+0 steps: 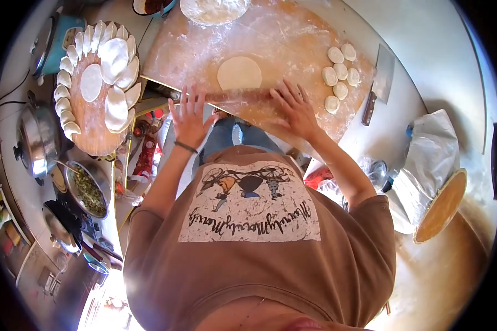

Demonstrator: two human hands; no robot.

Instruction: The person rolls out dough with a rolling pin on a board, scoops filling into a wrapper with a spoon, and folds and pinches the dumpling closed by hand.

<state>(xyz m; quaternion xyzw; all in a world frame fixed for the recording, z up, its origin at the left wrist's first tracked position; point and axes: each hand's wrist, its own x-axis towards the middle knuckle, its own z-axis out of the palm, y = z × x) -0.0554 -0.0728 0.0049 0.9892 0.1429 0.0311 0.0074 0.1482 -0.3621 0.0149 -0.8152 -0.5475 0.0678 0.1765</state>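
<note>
The bare left hand [190,122], a dark band [186,147] at its wrist, and the bare right hand [299,115] lie flat over opposite ends of a reddish-brown wooden rolling pin [237,97]; the pin lies along the near edge of a round white dough sheet [239,73] on a floured brown wooden board [174,52]; small pale dough discs [340,71] sit at right, near a brown-handled steel cleaver [383,79].

Bright light [106,300] glares at the lower left, and a pale countertop [398,115] spans the right.
</note>
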